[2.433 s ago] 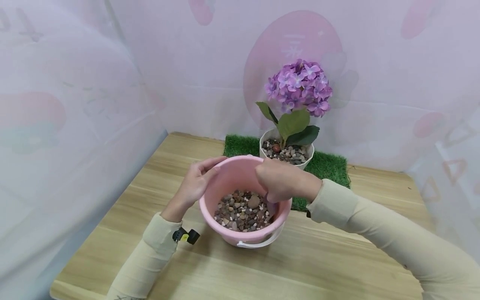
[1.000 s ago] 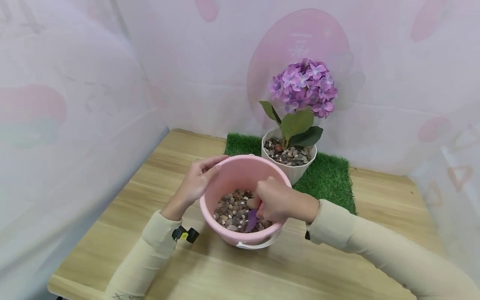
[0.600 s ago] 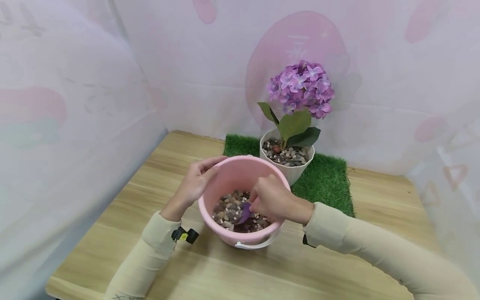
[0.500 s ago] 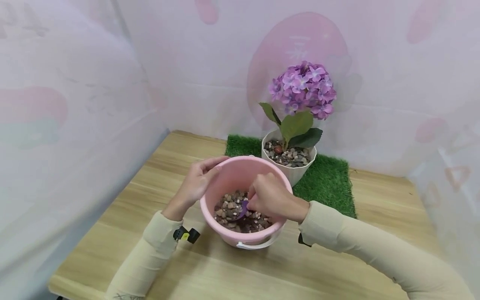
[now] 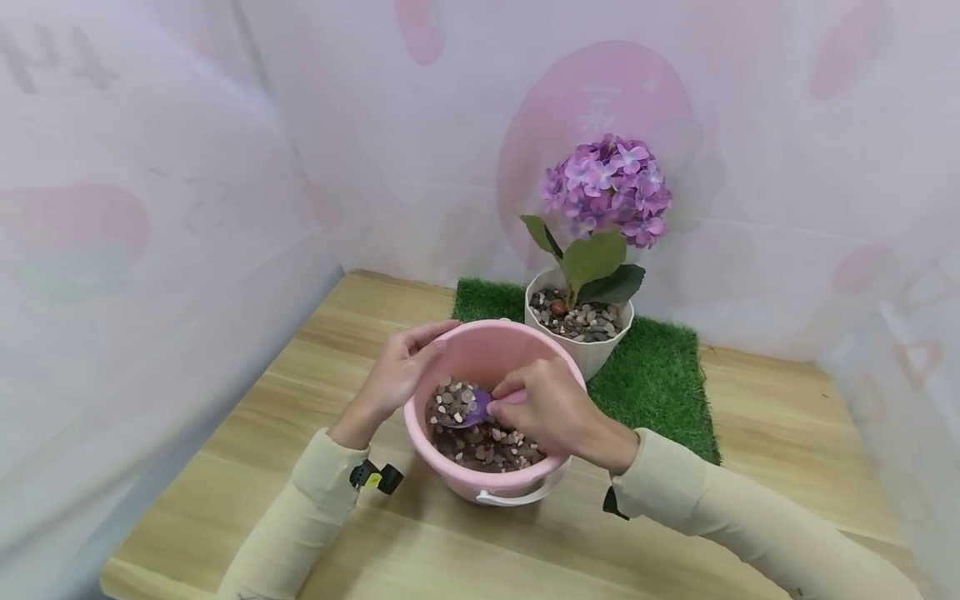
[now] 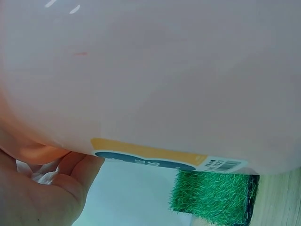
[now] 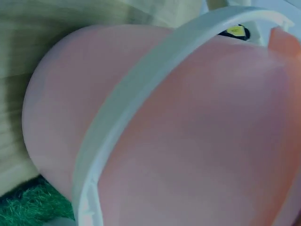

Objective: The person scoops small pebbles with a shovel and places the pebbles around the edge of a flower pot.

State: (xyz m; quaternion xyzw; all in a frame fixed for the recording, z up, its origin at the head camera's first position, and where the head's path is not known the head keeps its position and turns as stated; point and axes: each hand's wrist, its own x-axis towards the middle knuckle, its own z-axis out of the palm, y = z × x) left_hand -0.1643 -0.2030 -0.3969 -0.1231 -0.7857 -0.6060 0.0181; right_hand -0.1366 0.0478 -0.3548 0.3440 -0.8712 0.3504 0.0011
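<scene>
Far left, pale cloth (image 5: 172,333), running along the back and the right side too. Next, one wooden desk (image 5: 300,358), beneath it all. From the near left, the first of two cream sleeves (image 5: 300,508), with one small black-and-yellow device (image 5: 375,477) at the cuff. Beyond that cuff, the left hand (image 5: 386,379), curled over the left part of the bucket's rim, thumb at the rim and the other fingers round the outside.

Then one pink bucket (image 5: 495,354), upright on the desk, with one white bail (image 5: 517,500) hanging down the near side and, in the left wrist view, one printed label (image 6: 150,153) on the wall. Inside, pebbles (image 5: 487,454), brown, grey and white, too many to count.

Also inside the bucket, toward the left wall, one purple scoop (image 5: 474,408), pointing left and heaped with pebbles.

To its right, the right hand (image 5: 551,408), reaching in over the rim, closed in a pinch around the scoop's grip.

Just behind and to the right, one white pot (image 5: 588,357) on one green mat (image 5: 663,392). In the pot, one purple flower head (image 5: 609,192), three green leaves (image 5: 596,258), and one reddish stone (image 5: 558,307) among many pebbles. Rightmost, the second sleeve, with one dark device under the cuff.
</scene>
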